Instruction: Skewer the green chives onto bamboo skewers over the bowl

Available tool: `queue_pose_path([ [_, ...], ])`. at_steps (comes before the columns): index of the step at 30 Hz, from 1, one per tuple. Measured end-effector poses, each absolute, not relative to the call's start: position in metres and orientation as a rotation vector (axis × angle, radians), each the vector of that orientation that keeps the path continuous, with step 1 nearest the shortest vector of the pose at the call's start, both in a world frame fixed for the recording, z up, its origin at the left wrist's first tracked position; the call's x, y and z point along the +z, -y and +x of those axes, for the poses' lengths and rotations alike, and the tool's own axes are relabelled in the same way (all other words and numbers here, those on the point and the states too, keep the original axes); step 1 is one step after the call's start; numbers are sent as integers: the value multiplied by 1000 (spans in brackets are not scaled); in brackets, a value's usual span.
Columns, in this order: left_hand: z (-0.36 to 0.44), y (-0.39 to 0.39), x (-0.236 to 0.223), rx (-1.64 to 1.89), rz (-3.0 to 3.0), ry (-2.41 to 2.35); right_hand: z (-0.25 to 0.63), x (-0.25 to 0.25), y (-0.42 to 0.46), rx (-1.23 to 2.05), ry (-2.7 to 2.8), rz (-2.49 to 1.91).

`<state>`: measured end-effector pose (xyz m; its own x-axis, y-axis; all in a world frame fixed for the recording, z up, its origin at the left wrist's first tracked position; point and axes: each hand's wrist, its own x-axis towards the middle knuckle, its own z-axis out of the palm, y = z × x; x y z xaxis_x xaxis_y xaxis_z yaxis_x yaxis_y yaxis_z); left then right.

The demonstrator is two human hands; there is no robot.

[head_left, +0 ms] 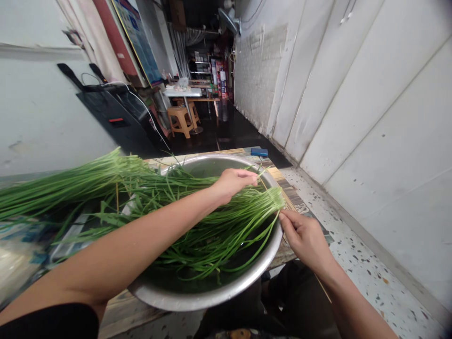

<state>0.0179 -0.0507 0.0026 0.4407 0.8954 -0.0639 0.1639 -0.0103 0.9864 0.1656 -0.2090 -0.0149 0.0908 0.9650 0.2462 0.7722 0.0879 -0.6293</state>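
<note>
A wide metal basin (243, 289) holds a heap of long green chives (226, 230), their pale cut ends gathered at its right rim. My left hand (235, 182) reaches across the basin. Its fingers are pressed together at a few thin chive stems near the far right rim. Just outside the right rim, my right hand (305, 238) pinches the end of a chive between thumb and forefinger. Another big bunch of chives (84, 181) lies to the left, its pale ends pointing toward the basin.
The basin stands on a wood-patterned table (122, 310) with a small blue box (259, 152) at its far edge. Plastic packaging (21, 263) lies at the left. Beyond are a black machine (116, 113), stools (180, 121) and a white wall (370, 94) on the right.
</note>
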Motion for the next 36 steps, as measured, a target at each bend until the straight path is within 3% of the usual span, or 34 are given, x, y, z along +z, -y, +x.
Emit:
queue_pose_path([
  [36,18,51,1,746,1466,-978,165,-13,210,357,1730,-1717],
])
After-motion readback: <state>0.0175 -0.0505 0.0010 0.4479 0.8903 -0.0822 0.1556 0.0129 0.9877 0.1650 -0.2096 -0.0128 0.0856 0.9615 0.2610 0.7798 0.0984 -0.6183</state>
